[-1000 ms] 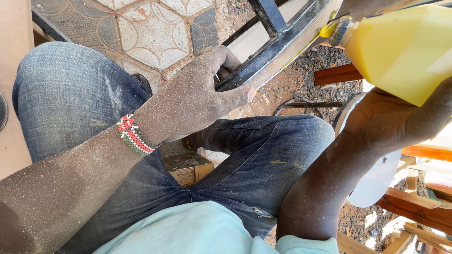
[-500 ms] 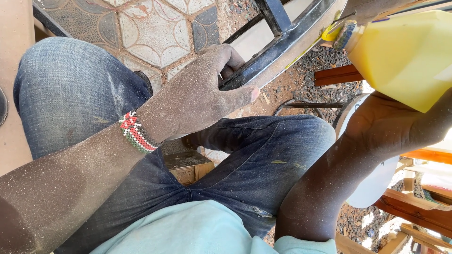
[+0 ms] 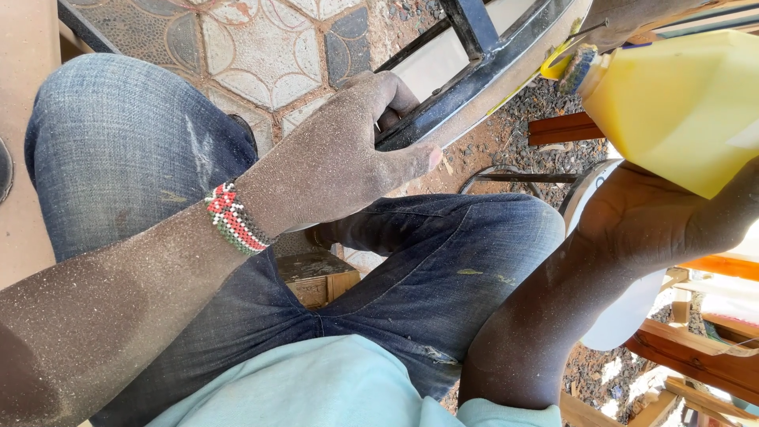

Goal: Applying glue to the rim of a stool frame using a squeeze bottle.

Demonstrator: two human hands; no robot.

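The left hand (image 3: 336, 162), coated in fine dust, grips a dark curved metal frame (image 3: 474, 79). Its fingers (image 3: 387, 91) are curled over the near edge of the rail and the thumb (image 3: 415, 158) lies pressed along the underside, so the rail sits clamped between thumb and fingers.

The right hand (image 3: 656, 221) supports a yellow plastic jug (image 3: 680, 107) from below. The jug rests in the palm, tilted, with its neck and loose yellow cap (image 3: 557, 57) pointing toward the frame. The fingers of this hand are hidden behind the jug; whether they are spread or closed around it cannot be told. No liquid is seen leaving the neck.

Judged step: the frame is being steadied while the jug is brought to pouring position over the rail. The neck stands just beside the upper stretch of rail, apart from the left fingers, which hold lower down the same rail.

The next move would seem to call for a controlled further tilt, with the left grip kept firm and clear of the spout.

The person sits in blue jeans (image 3: 443, 269) above patterned floor tiles (image 3: 261, 47).
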